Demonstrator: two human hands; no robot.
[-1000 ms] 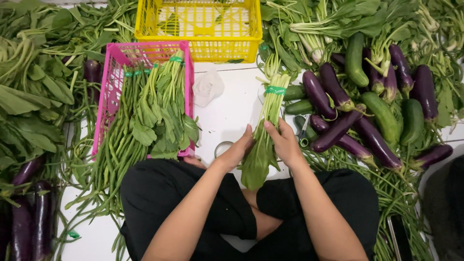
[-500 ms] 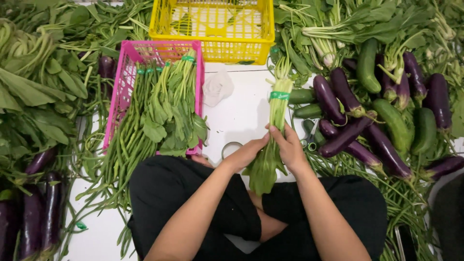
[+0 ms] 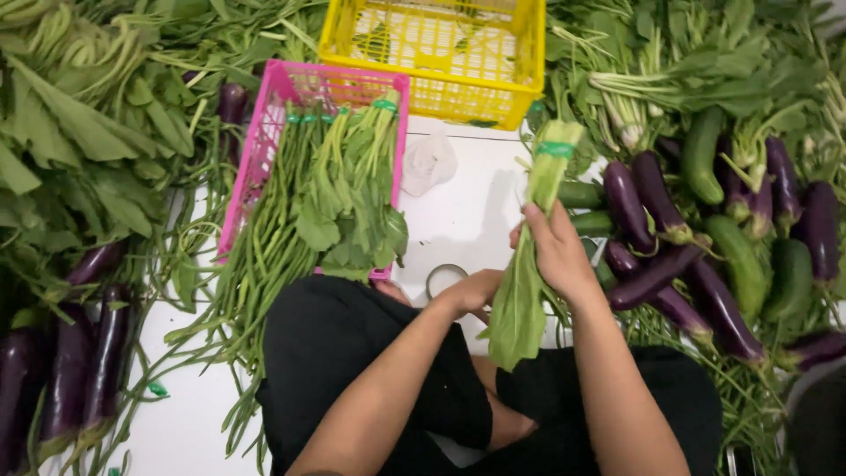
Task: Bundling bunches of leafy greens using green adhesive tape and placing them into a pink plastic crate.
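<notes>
A bundle of leafy greens (image 3: 529, 256), tied near its stem end with a green band (image 3: 555, 149), is held upright over the white floor. My right hand (image 3: 557, 251) is wrapped around its middle. My left hand (image 3: 476, 289) sits lower, beside the bundle's leafy end, close to a small round tape roll (image 3: 443, 278); whether it grips anything is unclear. A pink crate (image 3: 273, 123) to the left holds tied bunches of long beans and leafy greens (image 3: 339, 194).
A yellow crate (image 3: 436, 53) stands at the back. Purple eggplants (image 3: 656, 229) and cucumbers (image 3: 701, 154) lie on the right among greens. More eggplants (image 3: 66, 370) and big leaves (image 3: 79, 132) crowd the left. A crumpled white bag (image 3: 429, 163) lies on the floor.
My right hand has lifted the bundle and keeps hold of it. My left hand has come off the bundle and dropped toward the tape roll. The view has shifted slightly.
</notes>
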